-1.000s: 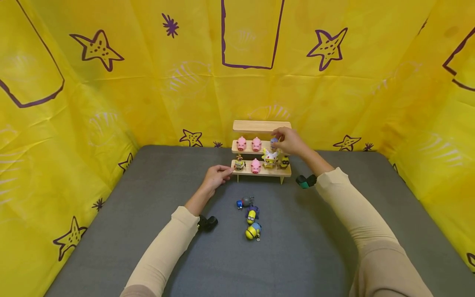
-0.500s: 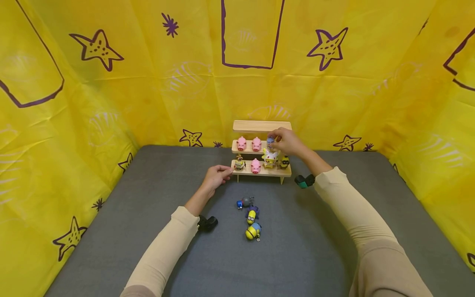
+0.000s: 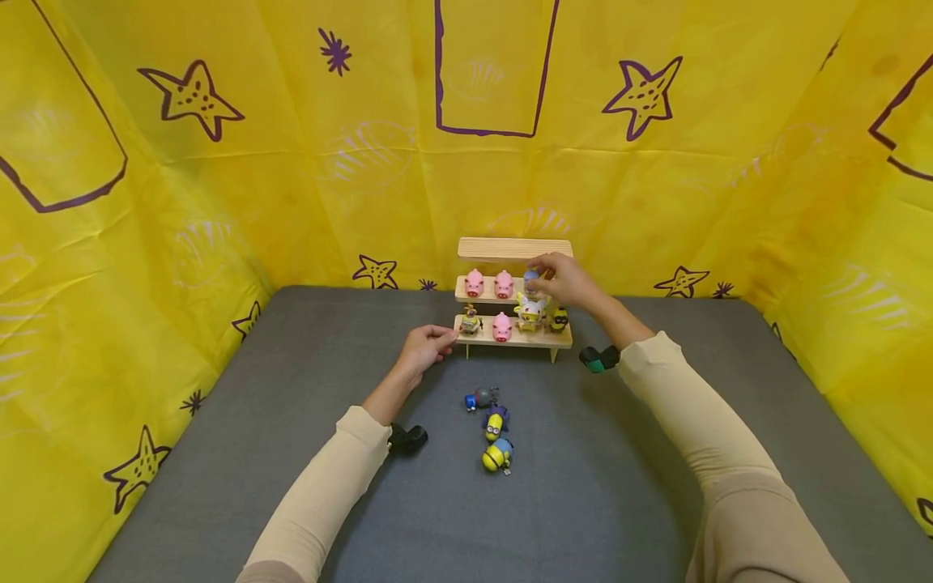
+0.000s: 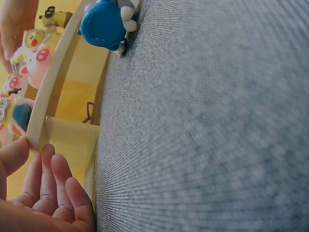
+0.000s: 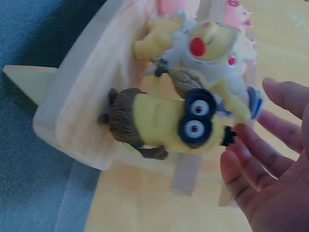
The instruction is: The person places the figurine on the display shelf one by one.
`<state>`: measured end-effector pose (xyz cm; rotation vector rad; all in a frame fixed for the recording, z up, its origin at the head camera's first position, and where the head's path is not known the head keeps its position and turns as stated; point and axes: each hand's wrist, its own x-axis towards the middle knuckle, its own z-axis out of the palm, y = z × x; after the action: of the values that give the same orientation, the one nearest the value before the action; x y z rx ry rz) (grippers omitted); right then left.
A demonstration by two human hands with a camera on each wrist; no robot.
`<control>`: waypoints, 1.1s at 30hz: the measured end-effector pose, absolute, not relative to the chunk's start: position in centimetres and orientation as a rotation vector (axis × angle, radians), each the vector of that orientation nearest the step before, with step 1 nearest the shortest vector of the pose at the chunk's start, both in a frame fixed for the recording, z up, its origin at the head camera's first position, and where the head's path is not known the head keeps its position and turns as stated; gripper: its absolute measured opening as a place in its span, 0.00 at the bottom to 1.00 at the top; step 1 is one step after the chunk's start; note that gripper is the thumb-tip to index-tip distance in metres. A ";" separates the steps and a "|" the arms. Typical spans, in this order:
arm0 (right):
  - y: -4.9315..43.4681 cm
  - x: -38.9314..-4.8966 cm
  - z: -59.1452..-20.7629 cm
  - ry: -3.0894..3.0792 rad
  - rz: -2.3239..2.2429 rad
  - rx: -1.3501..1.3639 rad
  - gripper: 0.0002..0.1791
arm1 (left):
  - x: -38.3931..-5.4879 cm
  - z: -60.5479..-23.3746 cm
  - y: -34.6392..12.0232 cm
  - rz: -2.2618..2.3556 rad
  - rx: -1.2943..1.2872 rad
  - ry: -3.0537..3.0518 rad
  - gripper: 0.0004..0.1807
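At the three-tier wooden stand (image 3: 513,248), my left hand (image 3: 425,350) pinches the left end of the lowest board between thumb and fingers. My right hand (image 3: 572,279) is at the right part of the middle board and pinches a small blue figurine (image 3: 531,278), mostly covered by the fingers. Two pink pig figurines (image 3: 504,284) stand to its left. On the lowest board are a horned minion figurine (image 3: 470,322), another pig (image 3: 501,327), a yellow figurine in white (image 3: 530,313) and a goggled minion in a brown skirt (image 5: 164,121), just below my right hand.
Three figurines lie on the grey cloth in front of the stand: a blue and grey one (image 3: 481,397), a minion in purple (image 3: 495,423) and a minion in blue (image 3: 499,455). Yellow fabric walls (image 3: 350,202) enclose the table at the back and sides.
My right hand has shifted slightly left along the middle board with the blue figurine, then stayed nearly still. The left hand keeps its hold on the stand.
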<state>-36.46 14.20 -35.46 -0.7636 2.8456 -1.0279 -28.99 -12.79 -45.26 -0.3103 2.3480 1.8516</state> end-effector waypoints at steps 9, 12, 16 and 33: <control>15.1 -33.4 -34.3 3.050 -1.166 -0.784 0.20 | -28.8 -45.2 -12.7 1.840 -0.307 2.344 0.15; 15.1 -32.0 -34.1 3.106 -1.229 -0.888 0.16 | -28.9 -45.2 -12.8 1.847 -0.306 2.343 0.15; 14.6 -30.3 -34.6 3.118 -1.266 -1.072 0.10 | -28.9 -45.2 -12.9 1.860 -0.305 2.341 0.16; 11.4 -26.3 -39.3 2.674 -0.730 -1.567 0.11 | -28.9 -45.1 -12.9 1.865 -0.317 2.337 0.15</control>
<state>-26.31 11.37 -39.29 -1.5673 2.6739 -0.7299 -28.86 -12.85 -45.12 -0.3174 2.3368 1.8653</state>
